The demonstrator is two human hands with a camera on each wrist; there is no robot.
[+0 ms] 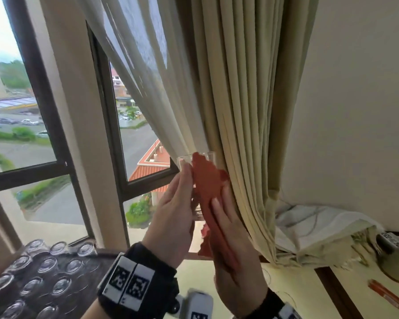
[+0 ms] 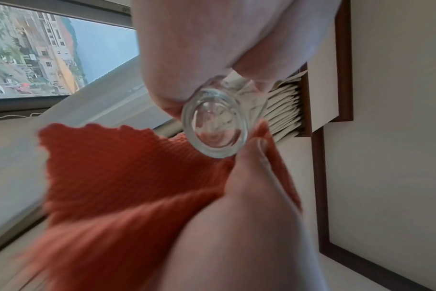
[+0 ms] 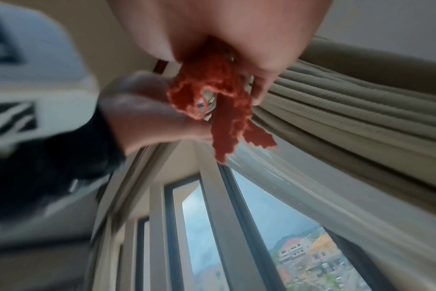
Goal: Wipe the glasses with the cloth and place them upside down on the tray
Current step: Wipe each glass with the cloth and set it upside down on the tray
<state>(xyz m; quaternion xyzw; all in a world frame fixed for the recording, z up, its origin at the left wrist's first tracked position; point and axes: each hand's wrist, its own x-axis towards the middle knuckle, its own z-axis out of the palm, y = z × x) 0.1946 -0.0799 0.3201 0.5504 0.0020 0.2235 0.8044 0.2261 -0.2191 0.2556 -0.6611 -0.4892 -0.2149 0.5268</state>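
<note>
Window corner: dark-framed window (image 1: 55,166) giving onto a car park and orange-tiled roofs, pale beige pleated curtain (image 1: 247,111) drawn to the right, cream wall behind. Pale table (image 1: 194,272) below. At lower left, a dark tray (image 1: 97,263) carries rows of clear glasses, all upside down (image 1: 47,264).

Left hand (image 1: 171,217): grip closed round a small clear drinking glass (image 2: 215,126), fingers and thumb curled on its wall, held up in front of the curtain, well above the tray, rim upward (thick base faces the left wrist camera).

Right hand (image 1: 230,238): fingers long and nearly straight, pressing an orange-red knitted cloth with a scalloped edge (image 1: 207,183) against the glass; cloth hangs below the palm.

Both wrists wear black bands with black-and-white square marker codes (image 1: 131,282). No readable writing or brand anywhere.
</note>
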